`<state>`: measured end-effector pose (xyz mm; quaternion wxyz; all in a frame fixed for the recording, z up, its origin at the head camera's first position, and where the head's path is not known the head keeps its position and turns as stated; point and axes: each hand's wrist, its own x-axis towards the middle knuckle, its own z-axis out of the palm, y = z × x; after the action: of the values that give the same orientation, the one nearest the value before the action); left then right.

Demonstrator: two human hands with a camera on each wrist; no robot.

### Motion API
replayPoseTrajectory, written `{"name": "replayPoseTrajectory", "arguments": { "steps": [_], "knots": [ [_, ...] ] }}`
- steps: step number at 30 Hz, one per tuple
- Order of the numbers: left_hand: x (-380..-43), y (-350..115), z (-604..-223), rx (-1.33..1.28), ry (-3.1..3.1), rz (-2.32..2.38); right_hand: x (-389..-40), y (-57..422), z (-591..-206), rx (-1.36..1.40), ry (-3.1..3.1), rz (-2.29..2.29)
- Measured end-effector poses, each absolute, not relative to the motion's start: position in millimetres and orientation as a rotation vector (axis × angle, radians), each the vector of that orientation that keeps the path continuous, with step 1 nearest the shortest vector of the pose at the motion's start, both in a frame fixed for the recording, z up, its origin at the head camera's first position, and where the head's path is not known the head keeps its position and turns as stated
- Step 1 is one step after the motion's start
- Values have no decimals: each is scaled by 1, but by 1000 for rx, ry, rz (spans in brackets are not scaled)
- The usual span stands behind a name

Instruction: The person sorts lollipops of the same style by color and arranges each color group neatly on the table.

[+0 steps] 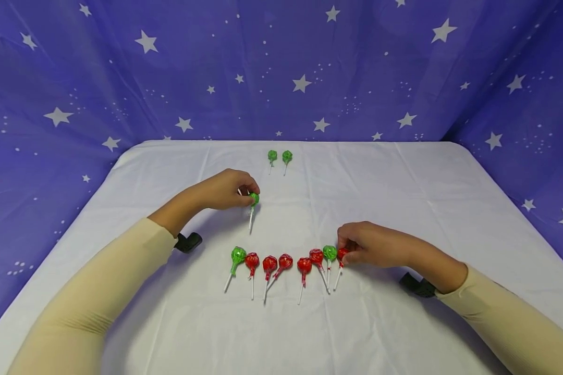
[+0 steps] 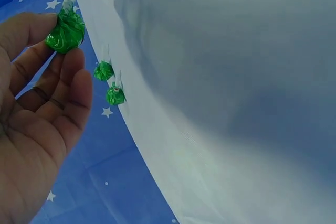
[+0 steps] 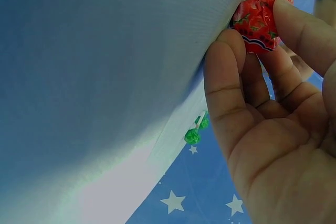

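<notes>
Between thumb and fingers, my left hand (image 1: pixel 227 189) pinches a green lollipop (image 1: pixel 254 198) by its wrapped head, its white stick pointing toward me. In the left wrist view the same green lollipop (image 2: pixel 67 32) shows at the fingertips. My right hand (image 1: pixel 372 244) pinches the head of a red lollipop (image 1: pixel 342 253) at the right end of a row. The right wrist view shows this red lollipop (image 3: pixel 256 22) between thumb and fingers. Just left of it lies a green lollipop (image 1: pixel 330 253), then a red lollipop (image 1: pixel 316 256).
Farther left, the row holds several red lollipops, one a red lollipop (image 1: pixel 304 265), and ends with a green lollipop (image 1: pixel 237 254). Two lollipops, a green one (image 1: pixel 272 155) and another green one (image 1: pixel 287 156), lie near the far edge of the white-covered table (image 1: pixel 380 182). A starry purple curtain (image 1: pixel 262 67) hangs behind.
</notes>
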<state>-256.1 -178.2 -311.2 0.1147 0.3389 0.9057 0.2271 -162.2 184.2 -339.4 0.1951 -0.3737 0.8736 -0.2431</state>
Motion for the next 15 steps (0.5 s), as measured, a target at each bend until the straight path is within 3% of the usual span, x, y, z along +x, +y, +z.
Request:
{"name": "replayPoseTrajectory", "arguments": {
  "steps": [15],
  "knots": [
    [-307, -135, -309, 1008, 2672, 727, -160, 181, -338, -1013, 2453, -673]
  ]
}}
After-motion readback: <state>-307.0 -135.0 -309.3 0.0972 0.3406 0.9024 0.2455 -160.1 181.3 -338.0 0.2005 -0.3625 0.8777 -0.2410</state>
